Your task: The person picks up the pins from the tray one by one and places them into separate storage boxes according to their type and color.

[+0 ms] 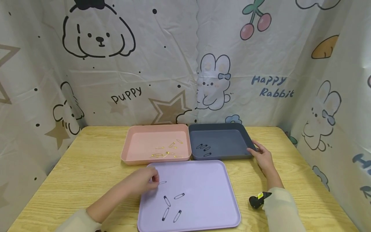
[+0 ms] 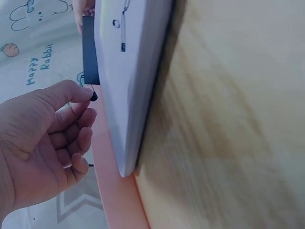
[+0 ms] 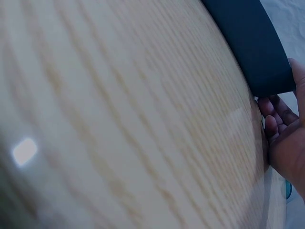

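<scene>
My left hand point(image 1: 142, 182) is above the upper left of the lilac tray point(image 1: 205, 193), pinching a safety pin point(image 1: 163, 182) between thumb and index finger. In the left wrist view the pin's black head point(image 2: 94, 96) shows at the fingertips. Several black-headed safety pins point(image 1: 166, 201) lie spread on the lilac tray below that hand. At the right, my right hand point(image 1: 263, 158) grips the near right corner of the dark grey tray point(image 1: 226, 141), thumb at the rim and fingers outside. Several dark safety pins point(image 1: 204, 146) lie in that tray's left part.
The pink tray point(image 1: 147, 135), holding several gold safety pins point(image 1: 157, 155), stands left of the dark grey one. Both sit behind the lilac tray on a wooden table point(image 1: 95, 158). Printed curtains point(image 1: 162, 71) hang at the back and sides.
</scene>
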`<state>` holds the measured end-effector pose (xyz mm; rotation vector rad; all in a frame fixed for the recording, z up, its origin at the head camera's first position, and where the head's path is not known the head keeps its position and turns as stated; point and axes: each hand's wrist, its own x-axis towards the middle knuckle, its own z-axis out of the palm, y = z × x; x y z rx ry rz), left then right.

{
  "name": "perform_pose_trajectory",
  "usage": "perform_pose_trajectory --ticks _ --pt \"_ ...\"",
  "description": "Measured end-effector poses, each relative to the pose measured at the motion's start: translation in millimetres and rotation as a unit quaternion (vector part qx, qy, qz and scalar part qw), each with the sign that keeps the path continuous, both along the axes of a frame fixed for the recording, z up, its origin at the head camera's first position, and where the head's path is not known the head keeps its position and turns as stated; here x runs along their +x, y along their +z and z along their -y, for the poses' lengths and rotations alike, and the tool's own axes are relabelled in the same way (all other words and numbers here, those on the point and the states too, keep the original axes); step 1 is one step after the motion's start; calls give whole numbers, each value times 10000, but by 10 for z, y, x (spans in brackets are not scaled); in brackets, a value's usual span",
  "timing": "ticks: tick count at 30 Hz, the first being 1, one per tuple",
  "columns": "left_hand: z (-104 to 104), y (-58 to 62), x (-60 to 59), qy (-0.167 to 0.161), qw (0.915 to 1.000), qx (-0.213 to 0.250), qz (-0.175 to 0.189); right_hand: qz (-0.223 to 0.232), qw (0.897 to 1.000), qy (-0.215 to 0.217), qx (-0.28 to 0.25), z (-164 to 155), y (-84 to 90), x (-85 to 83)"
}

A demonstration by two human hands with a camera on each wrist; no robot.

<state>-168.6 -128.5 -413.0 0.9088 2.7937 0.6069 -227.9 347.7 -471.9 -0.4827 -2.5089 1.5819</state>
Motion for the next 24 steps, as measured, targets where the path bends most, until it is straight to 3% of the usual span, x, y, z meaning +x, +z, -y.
perform_pose_trajectory --ticks 3,8,17,24 --pt "-56 22 -64 31 9999 89 53 -15 10000 -7 2 -3 1 -2" --pt "-164 78 -188 -193 9994 256 -155 13 10000 -25 66 -3 6 1" --pt "-366 180 -399 -316 9977 400 -441 -14 10000 -7 68 -8 -7 -4" --pt "-489 235 -563 -310 9965 678 -387 53 9999 15 88 1 -1 -9"
